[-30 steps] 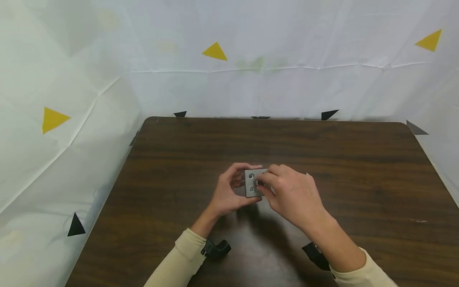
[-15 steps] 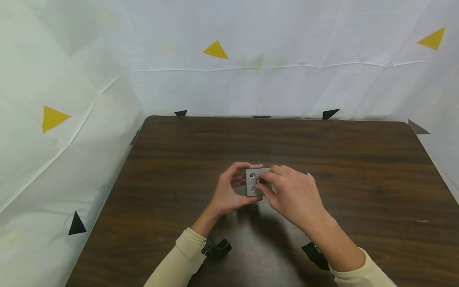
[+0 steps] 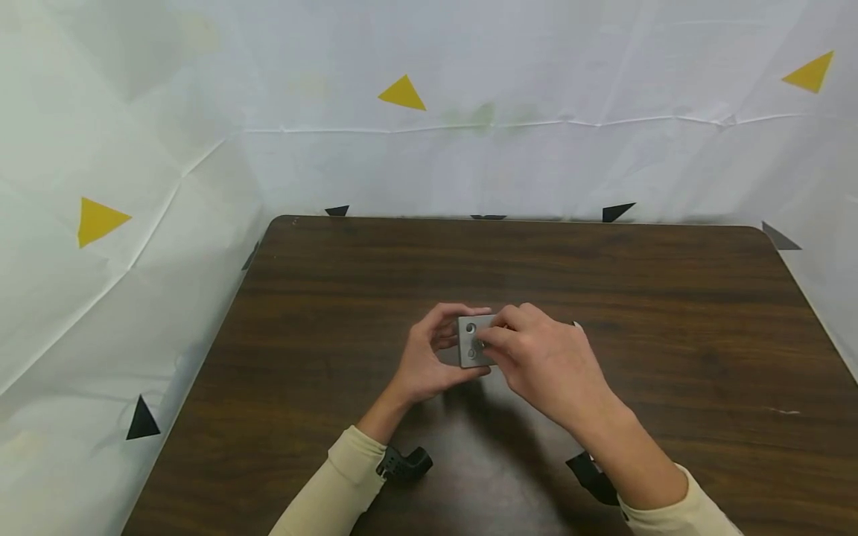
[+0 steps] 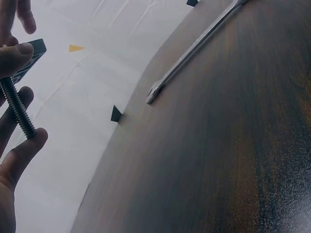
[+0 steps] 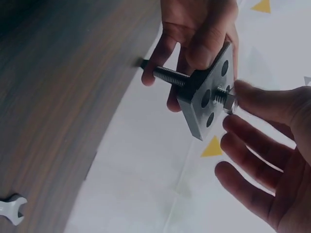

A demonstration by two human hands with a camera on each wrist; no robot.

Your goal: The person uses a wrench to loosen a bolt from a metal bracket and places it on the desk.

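My left hand (image 3: 442, 344) holds a grey square metal plate (image 3: 472, 344) with several holes upright above the table's middle. In the right wrist view a threaded bolt (image 5: 170, 76) runs through the plate (image 5: 206, 94), its shaft lying against the left fingers. The left wrist view shows that shaft (image 4: 18, 109) between the left thumb and fingers. My right hand (image 3: 499, 341) pinches a small nut (image 5: 228, 99) on the bolt's end at the plate's face, with its other fingers spread.
The dark wooden table (image 3: 335, 298) is ringed by white sheeting with yellow and black triangles. A silver wrench (image 4: 194, 48) lies on the table beyond the hands, mostly hidden behind the right hand in the head view. Black wrist cameras (image 3: 405, 465) sit on both forearms.
The right hand's fingertips have shifted slightly on the nut at the plate's face. The left hand and the plate have stayed in place.
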